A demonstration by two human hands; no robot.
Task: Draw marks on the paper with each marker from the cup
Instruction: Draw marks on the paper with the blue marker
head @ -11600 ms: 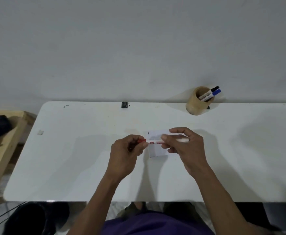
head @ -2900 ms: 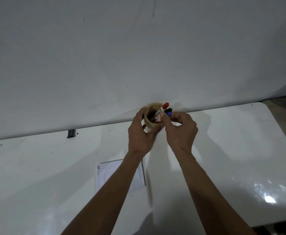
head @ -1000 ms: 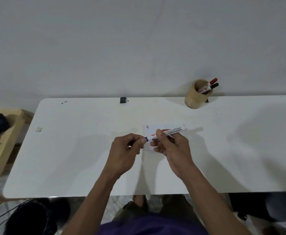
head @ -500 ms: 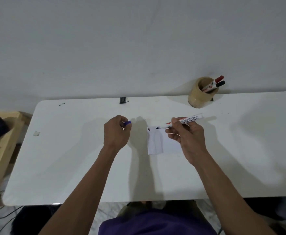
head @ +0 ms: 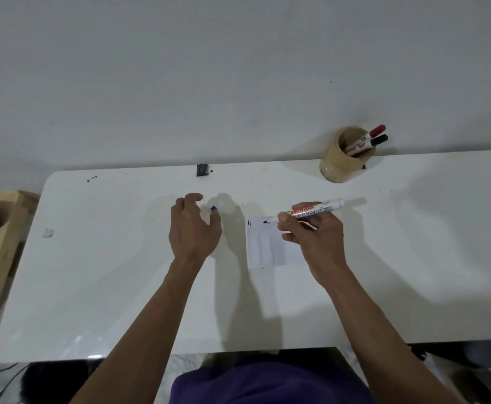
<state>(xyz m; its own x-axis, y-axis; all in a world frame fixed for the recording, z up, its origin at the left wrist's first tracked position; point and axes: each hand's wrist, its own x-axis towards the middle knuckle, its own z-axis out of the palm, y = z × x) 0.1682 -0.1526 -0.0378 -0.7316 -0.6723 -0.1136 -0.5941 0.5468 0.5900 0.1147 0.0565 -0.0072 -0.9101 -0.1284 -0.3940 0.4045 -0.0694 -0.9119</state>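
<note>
While pinched in the right hand (head: 315, 237): an uncapped white marker (head: 311, 212), tip just past the fingers, over the paper's upper left corner
Paper (head: 264, 246): flat on the white table (head: 107, 272), partly under that grip, short marks by its top left edge
Left hand (head: 193, 228): fingers spread loose, holding nothing, palm down over the table
Blue cap (head: 214, 208): at the fingertips of the left hand; whether it touches them I cannot tell
Cup (head: 341, 158): well beyond the right hand's grip, by the wall, holding a red-capped marker (head: 366, 138) and a black-capped marker (head: 376, 140)
</note>
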